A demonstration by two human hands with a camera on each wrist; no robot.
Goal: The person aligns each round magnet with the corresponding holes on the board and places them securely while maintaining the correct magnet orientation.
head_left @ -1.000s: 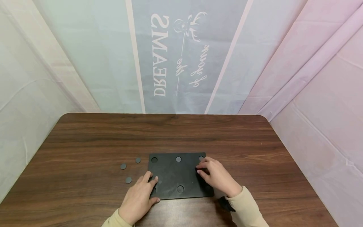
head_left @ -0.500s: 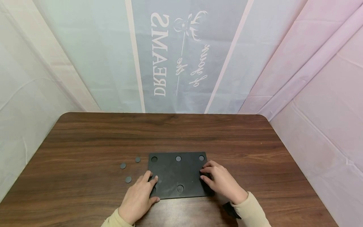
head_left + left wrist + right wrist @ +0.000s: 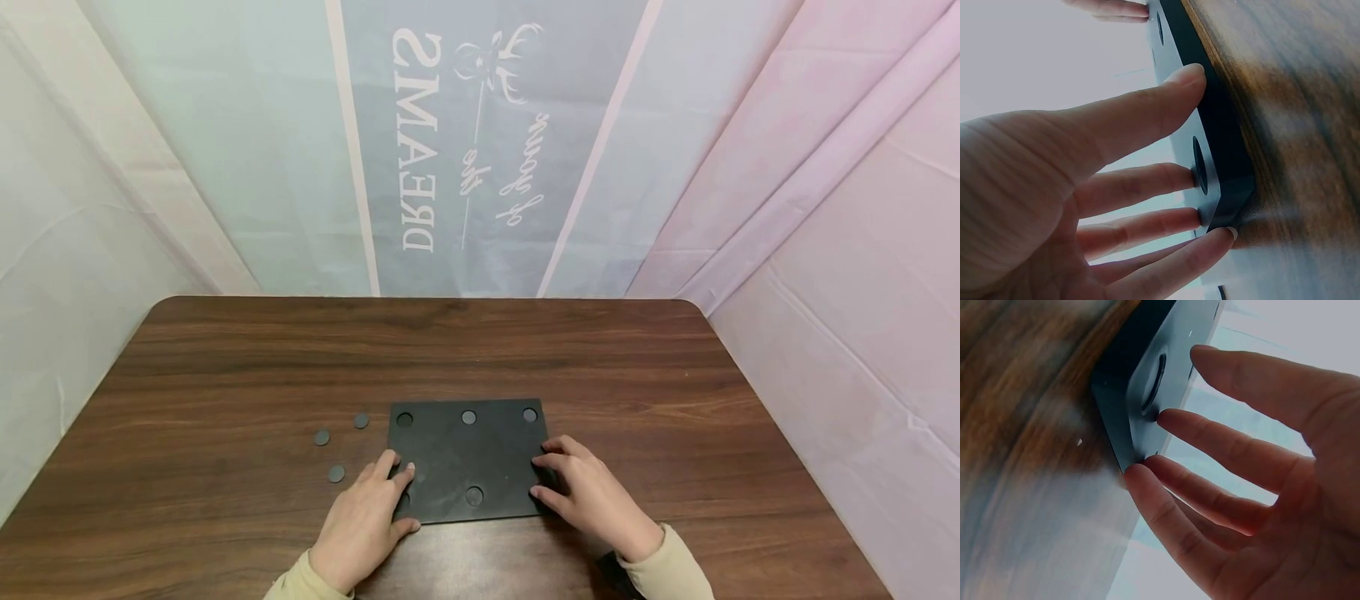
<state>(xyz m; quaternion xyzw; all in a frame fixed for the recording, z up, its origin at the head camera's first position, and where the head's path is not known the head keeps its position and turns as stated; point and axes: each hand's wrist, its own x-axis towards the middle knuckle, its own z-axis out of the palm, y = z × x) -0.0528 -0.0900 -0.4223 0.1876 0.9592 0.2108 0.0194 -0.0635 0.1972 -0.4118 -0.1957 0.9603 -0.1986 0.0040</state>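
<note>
A flat black board (image 3: 472, 458) with round recesses lies on the table. Pale grey discs fill its back middle (image 3: 468, 417) and back right (image 3: 530, 415) recesses; the back left recess (image 3: 405, 420) looks dark. My left hand (image 3: 360, 517) rests on the board's left end, fingers on top and thumb at the front edge. At the right end is my right hand (image 3: 592, 496), fingertips touching the board around a corner recess (image 3: 1154, 384) in the right wrist view. Its thumb stands apart from the other fingers, and nothing shows between them. In the head view this hand hides the front right corner.
Three loose grey discs, one nearer the back (image 3: 362, 421), one farthest left (image 3: 322, 437) and one nearer the front (image 3: 337, 473), lie left of the board. The brown wooden table (image 3: 420, 342) ends at a printed curtain (image 3: 480, 167).
My right hand has slid right and toward me along the board's right end, uncovering the back right disc. Its thumb and fingers have spread a little. The left hand stays on the board.
</note>
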